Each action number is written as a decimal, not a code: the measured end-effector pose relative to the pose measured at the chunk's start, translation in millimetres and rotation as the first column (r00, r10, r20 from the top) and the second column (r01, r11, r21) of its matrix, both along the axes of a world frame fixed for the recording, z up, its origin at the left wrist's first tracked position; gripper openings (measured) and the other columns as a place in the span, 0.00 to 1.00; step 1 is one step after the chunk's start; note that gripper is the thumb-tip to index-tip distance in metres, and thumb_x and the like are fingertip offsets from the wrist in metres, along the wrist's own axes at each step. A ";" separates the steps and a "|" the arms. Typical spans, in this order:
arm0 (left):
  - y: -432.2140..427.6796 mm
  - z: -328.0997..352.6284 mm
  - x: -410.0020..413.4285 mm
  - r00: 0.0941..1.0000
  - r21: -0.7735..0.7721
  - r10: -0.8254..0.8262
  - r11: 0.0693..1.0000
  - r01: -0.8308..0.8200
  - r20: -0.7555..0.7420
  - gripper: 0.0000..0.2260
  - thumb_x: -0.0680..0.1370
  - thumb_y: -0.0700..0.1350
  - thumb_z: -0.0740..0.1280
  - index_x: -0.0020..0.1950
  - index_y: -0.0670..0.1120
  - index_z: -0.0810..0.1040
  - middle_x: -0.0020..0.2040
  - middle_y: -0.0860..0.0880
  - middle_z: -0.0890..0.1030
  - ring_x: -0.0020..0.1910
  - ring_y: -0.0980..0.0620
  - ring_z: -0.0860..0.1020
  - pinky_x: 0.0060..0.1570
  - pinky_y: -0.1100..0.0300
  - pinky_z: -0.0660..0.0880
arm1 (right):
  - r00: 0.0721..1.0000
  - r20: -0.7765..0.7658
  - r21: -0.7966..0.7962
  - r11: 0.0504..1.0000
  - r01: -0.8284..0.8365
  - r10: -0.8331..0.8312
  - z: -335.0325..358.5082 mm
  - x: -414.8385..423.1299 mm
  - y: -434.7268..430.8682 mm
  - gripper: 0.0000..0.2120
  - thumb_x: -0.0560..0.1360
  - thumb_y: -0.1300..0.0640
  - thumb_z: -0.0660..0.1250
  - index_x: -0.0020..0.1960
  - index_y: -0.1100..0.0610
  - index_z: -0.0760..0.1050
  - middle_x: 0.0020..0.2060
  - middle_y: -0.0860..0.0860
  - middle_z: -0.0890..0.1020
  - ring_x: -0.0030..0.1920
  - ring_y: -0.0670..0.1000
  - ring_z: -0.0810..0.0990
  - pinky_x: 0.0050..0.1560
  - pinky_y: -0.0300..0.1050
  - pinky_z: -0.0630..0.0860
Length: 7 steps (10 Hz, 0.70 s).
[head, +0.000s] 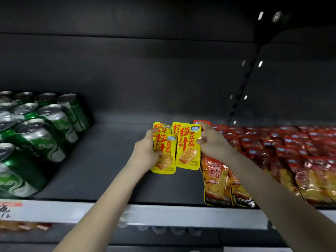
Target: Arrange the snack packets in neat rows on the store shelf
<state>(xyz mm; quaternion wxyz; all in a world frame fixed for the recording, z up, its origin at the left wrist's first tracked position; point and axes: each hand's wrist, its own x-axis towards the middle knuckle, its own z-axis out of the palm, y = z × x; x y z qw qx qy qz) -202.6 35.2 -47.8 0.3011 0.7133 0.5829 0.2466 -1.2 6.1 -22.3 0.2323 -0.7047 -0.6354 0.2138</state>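
Yellow snack packets with red lettering lie on the dark shelf [109, 160] in two short rows. My left hand [145, 150] grips the left row of yellow packets [164, 151], thumb on the front packet. The right row of yellow packets [188, 146] lies beside it, and my right hand [211, 140] pinches its right edge with finger and thumb. One finger of that hand points up and touches a red packet [204, 123] at the back.
Rows of red and orange snack packets [272, 153] fill the shelf to the right. Green drink cans [41, 128] stand on the left. A grey price rail [181, 215] runs along the shelf's front edge. Bare shelf lies between the cans and the yellow packets.
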 end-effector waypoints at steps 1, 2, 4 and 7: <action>1.1 0.8 -1.4 0.998 0.059 0.044 0.997 -0.041 -0.046 0.28 0.75 0.37 0.65 0.72 0.52 0.61 0.57 0.43 0.79 0.58 0.42 0.75 0.51 0.57 0.70 | 0.990 0.138 0.033 0.999 -0.009 0.004 2.6 -2.4 4.7 0.21 0.77 0.64 0.61 0.69 0.64 0.65 0.62 0.59 0.76 0.58 0.57 0.77 0.48 0.37 0.69; 0.1 -1.7 -1.2 0.995 0.094 0.055 0.995 -0.047 -0.086 0.26 0.76 0.37 0.63 0.72 0.49 0.62 0.58 0.41 0.77 0.59 0.41 0.73 0.53 0.56 0.69 | 0.987 0.159 0.022 1.000 -0.018 0.015 1.7 -8.3 4.6 0.28 0.75 0.65 0.62 0.74 0.63 0.57 0.37 0.53 0.75 0.47 0.55 0.79 0.42 0.38 0.69; -4.6 -6.0 0.3 0.991 0.100 0.082 0.992 -0.071 -0.109 0.21 0.76 0.37 0.62 0.69 0.48 0.68 0.61 0.42 0.70 0.60 0.43 0.73 0.56 0.62 0.67 | 0.972 0.233 0.049 0.998 -0.034 0.022 -4.4 -18.2 -4.7 0.28 0.72 0.62 0.68 0.70 0.55 0.65 0.63 0.58 0.68 0.60 0.58 0.75 0.59 0.45 0.72; -9.9 0.2 -5.5 0.992 0.111 0.071 0.992 -0.059 -0.108 0.17 0.76 0.42 0.65 0.65 0.51 0.73 0.59 0.45 0.72 0.58 0.45 0.75 0.56 0.60 0.69 | 0.983 0.176 0.155 0.985 -0.073 0.045 -3.4 -14.7 -13.2 0.13 0.74 0.60 0.66 0.59 0.55 0.78 0.58 0.52 0.76 0.43 0.44 0.77 0.53 0.32 0.71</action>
